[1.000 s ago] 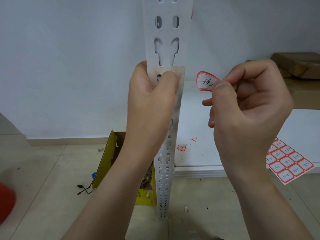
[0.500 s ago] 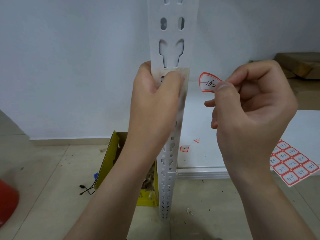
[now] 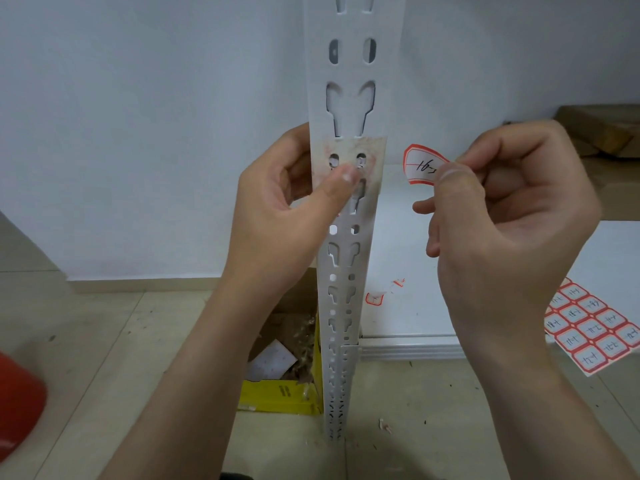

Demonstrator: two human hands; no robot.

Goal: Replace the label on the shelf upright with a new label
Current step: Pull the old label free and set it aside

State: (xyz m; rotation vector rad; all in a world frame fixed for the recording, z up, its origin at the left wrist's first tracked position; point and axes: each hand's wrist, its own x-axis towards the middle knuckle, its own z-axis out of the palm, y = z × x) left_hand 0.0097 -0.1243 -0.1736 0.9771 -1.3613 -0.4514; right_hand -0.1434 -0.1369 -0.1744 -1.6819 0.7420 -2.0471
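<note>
A white slotted shelf upright [image 3: 353,109] runs down the middle of the view. A yellowed patch of old label residue [image 3: 375,157] covers it at hand height. My left hand [image 3: 277,216] wraps the upright from the left, its thumb pressed on the residue patch. My right hand [image 3: 502,216] is to the right of the upright and pinches a new red-bordered white label [image 3: 420,164] with handwriting, held in the air a short way from the upright.
A sheet of red-bordered labels [image 3: 588,330] lies at the right on a white shelf board [image 3: 415,258]. Torn label scraps [image 3: 375,298] sit on that board. A yellow box [image 3: 280,396] of debris stands behind the upright's foot. A red object [image 3: 17,403] is at far left.
My left thumb has slid down and leftward, uncovering the two round holes in the residue patch. The right hand with the new label has barely moved.
</note>
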